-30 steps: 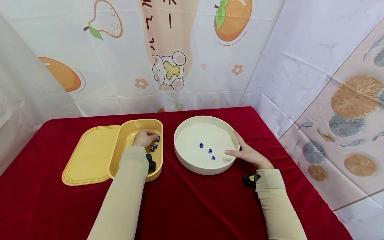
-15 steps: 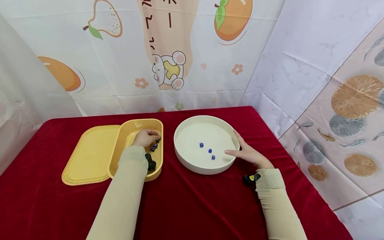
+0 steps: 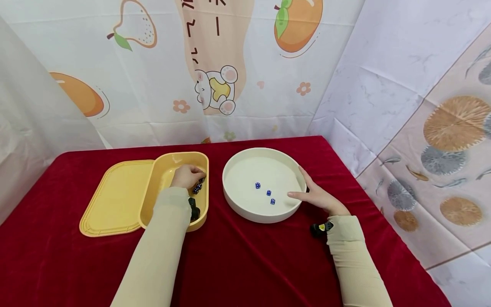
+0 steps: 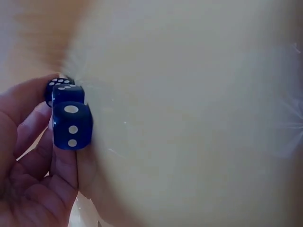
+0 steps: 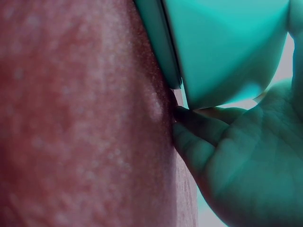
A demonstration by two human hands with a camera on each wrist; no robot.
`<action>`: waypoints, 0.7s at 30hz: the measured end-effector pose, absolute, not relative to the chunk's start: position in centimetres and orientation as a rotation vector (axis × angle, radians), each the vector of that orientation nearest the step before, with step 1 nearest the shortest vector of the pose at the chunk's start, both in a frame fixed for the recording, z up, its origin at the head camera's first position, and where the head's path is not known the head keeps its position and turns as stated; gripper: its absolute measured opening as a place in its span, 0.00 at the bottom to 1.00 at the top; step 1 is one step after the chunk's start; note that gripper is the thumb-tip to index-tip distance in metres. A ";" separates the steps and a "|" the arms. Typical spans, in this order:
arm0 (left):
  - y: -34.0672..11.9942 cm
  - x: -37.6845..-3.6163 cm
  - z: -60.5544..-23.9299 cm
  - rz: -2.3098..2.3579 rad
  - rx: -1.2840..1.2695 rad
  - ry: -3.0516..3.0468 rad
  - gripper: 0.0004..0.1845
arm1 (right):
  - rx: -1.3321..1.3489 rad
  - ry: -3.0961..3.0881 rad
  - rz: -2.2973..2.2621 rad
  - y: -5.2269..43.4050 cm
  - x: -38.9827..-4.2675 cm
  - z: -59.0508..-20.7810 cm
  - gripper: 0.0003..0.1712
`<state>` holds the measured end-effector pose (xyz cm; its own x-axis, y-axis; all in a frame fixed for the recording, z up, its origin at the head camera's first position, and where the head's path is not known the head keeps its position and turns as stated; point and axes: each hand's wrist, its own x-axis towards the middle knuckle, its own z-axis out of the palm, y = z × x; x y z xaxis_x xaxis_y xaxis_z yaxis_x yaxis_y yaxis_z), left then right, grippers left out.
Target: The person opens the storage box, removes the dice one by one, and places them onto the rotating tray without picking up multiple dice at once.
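Note:
My left hand (image 3: 186,176) reaches into the yellow box (image 3: 150,192), its thumb and fingers pinching a blue die (image 4: 56,85) with white dots against the right wall. Two more blue dice, one of them the nearest die (image 4: 73,125) in the left wrist view, line up beside it. My right hand (image 3: 316,196) holds the right side of the round white tray (image 3: 253,216), thumb over the rim and fingers along the outer wall. In the right wrist view its fingertips are at the tray's lower edge. Inside the tray lie three separate blue dice (image 3: 269,193).
A yellow lid (image 3: 115,200) lies left of the box, overlapped by the box's edge. Red cloth (image 3: 245,264) covers the table, and printed curtains (image 3: 153,85) hang behind and to the right. Each wrist wears a black camera (image 3: 194,209).
My left fingers have shifted slightly over the far die in the box, hiding more of it. The right hand, the tray and its dice stay in place.

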<state>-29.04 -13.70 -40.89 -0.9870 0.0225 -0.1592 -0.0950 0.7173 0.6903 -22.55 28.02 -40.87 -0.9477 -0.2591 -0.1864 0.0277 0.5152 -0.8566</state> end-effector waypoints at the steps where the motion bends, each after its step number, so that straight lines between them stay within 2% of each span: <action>1: -13.7 -29.0 -40.9 1.135 -0.072 2.765 0.17 | -0.199 2.471 -1.403 28.0 -22.5 -40.8 0.62; 8: -13.8 -29.4 -41.0 1.320 -0.172 2.691 0.19 | -0.197 2.467 -1.412 28.0 -22.5 -40.8 0.62; 21: -13.5 -29.7 -41.1 1.569 -0.208 2.692 0.21 | -0.190 2.454 -1.427 28.2 -22.5 -40.9 0.61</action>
<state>-29.71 -13.45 -41.10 -0.9909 -0.1053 -0.0835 -0.1245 0.4861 0.8650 -22.50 28.23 -40.85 -0.9477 -0.2591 -0.1865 0.0339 0.4993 -0.8658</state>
